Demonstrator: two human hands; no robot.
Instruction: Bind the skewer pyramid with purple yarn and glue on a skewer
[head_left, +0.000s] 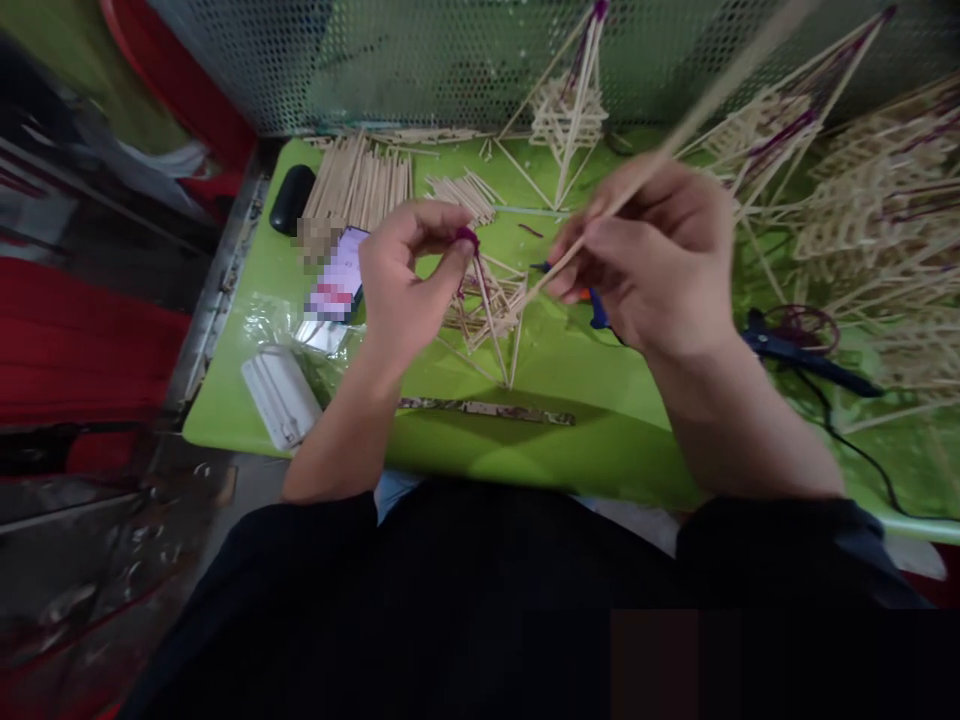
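My left hand (416, 275) pinches the purple-wrapped tip of a small frame of thin wooden sticks (495, 320), which stands on the green table. In my right hand (660, 255), a long thin wooden stick (637, 185) is gripped between thumb and fingers. It slants from the upper right, and its lower end comes close to the frame's side; whether they touch I cannot tell. Below my right fingers shows part of a blue and orange tool (598, 310) with a dark tip, mostly hidden by the hand. A short purple thread (530, 230) lies behind the frame.
Loose sticks (360, 185) and shorter pieces (465, 192) lie at the back left. A phone (335, 275), black case (292, 200) and white case (281, 397) sit left. A patterned strip (487, 410) lies in front. Finished stick frames (570, 115) and a dark-handled tool (814, 355) stand around the right.
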